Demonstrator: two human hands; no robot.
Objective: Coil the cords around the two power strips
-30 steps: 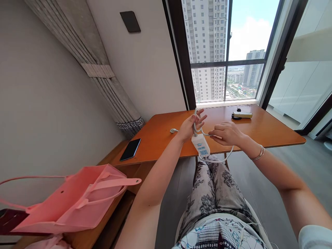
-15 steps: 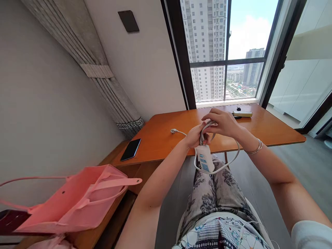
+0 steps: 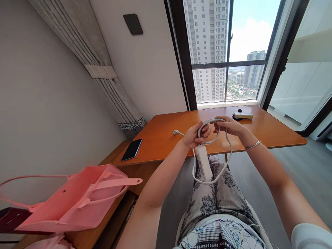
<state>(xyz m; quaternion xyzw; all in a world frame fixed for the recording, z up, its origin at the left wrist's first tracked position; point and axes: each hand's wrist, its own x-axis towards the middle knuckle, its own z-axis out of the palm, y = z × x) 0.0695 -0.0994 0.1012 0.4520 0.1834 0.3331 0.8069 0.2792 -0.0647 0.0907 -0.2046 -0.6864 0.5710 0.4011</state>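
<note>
While patterned trousers (image 3: 207,200) fill the lower middle of the frame, a white power strip (image 3: 203,162) hangs above them at centre, long and narrow, tilted, its top end at the left hand. Bluish markings show along its left side, too small to read. Its white cord (image 3: 220,176) sags in a wide loop past the strip's lower end. The left hand (image 3: 196,135) is closed round the cord coils just above the strip; the right hand (image 3: 228,126) pinches the top of the coil between thumb and fingers.

At lower left sits an open pink bag (image 3: 75,200), its strap pointing toward the left forearm. Beyond, the orange-brown worktop (image 3: 160,138) has its near edge just behind the strip. A dark phone (image 3: 131,149) lies by its left front edge, and a white plug (image 3: 176,132) lies left of the hands. Toward the far right edge rests a pale yellow-and-white bar (image 3: 243,115) with something black beside it. A window (image 3: 228,52) stands behind.
</note>
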